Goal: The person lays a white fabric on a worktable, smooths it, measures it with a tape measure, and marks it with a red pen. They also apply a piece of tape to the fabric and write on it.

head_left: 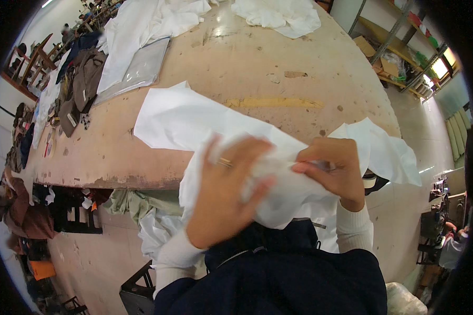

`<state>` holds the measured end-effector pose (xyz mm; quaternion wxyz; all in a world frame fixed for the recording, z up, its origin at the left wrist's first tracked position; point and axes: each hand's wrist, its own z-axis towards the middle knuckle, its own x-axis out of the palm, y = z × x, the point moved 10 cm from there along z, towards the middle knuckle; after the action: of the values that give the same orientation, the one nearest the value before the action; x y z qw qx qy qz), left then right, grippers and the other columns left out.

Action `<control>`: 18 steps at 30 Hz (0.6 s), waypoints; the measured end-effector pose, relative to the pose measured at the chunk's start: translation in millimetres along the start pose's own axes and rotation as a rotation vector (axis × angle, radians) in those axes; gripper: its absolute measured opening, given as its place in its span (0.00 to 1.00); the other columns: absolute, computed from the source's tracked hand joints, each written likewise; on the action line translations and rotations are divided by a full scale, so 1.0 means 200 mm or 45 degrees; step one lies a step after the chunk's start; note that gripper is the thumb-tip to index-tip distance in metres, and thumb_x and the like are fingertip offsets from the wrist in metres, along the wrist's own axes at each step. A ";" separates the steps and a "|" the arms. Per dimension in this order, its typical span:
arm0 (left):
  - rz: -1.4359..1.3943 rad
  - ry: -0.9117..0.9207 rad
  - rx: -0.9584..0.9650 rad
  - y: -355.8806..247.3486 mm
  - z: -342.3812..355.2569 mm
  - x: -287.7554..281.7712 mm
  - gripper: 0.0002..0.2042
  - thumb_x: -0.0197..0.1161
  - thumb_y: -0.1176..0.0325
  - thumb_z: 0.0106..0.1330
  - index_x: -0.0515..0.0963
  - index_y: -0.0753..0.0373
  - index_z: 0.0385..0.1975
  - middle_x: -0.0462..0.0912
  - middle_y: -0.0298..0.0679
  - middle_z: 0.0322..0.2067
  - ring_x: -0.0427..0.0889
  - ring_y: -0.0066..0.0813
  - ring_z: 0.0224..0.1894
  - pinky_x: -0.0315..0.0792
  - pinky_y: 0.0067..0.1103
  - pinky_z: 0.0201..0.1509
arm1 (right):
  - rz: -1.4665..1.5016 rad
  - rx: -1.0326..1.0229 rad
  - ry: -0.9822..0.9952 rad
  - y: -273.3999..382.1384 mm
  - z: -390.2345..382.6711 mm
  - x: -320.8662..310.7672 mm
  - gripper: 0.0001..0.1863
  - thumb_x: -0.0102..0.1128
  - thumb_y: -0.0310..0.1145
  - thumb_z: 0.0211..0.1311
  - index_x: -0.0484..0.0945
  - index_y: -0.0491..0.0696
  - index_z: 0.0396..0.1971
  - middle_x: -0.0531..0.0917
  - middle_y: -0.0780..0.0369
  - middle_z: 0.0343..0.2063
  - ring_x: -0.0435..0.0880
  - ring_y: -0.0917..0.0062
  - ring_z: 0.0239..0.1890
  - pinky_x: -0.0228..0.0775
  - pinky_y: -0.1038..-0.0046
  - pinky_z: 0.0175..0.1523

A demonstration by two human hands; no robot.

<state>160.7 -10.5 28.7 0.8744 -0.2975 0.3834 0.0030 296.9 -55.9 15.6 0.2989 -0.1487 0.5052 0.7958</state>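
Observation:
A white garment [178,118] lies across the near edge of the table, with one sleeve-like part reaching left over the tabletop and another white part [376,144] out to the right. My right hand [333,165] pinches a bit of its fabric between thumb and fingers. Over the middle of the garment is my left hand [228,189], blurred by motion, its fingers and thumb spread apart and a ring on one finger. Some of the cloth hangs down in front of me, partly hidden by my hands.
The wide table [352,79] has worn spots and a strip of yellow tape [273,103]. White cloth [278,16], a clear plastic sheet [142,68] and brown garments [89,79] lie farther off. Below hangs pale green fabric [142,202]. A black crate [139,289] stands on the floor.

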 end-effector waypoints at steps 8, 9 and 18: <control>-0.642 0.092 0.102 -0.01 -0.06 -0.06 0.10 0.68 0.71 0.53 0.76 0.67 0.32 0.80 0.43 0.28 0.79 0.37 0.28 0.71 0.25 0.32 | 0.479 -0.061 0.540 0.18 0.11 0.12 0.17 0.71 0.35 0.48 0.76 0.46 0.36 0.81 0.62 0.33 0.79 0.80 0.34 0.68 0.76 0.35; -0.703 0.057 0.214 -0.04 -0.06 -0.13 0.10 0.69 0.72 0.52 0.76 0.67 0.31 0.79 0.44 0.26 0.78 0.37 0.26 0.70 0.24 0.30 | 0.479 -0.191 0.762 0.22 0.15 0.16 0.20 0.72 0.38 0.47 0.76 0.47 0.38 0.81 0.63 0.34 0.78 0.80 0.36 0.68 0.76 0.38; 0.396 -1.014 0.041 0.09 -0.26 -1.45 0.12 0.52 0.60 0.68 0.75 0.64 0.36 0.78 0.39 0.32 0.75 0.25 0.33 0.69 0.21 0.40 | 0.400 0.099 1.315 -0.04 0.34 0.56 0.33 0.77 0.40 0.39 0.75 0.40 0.46 0.81 0.58 0.43 0.80 0.73 0.43 0.70 0.73 0.51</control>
<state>-82.4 41.8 186.8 0.9478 -0.1980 0.0561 0.2434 219.6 43.8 -19.6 -0.1056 -0.4321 0.6317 0.6349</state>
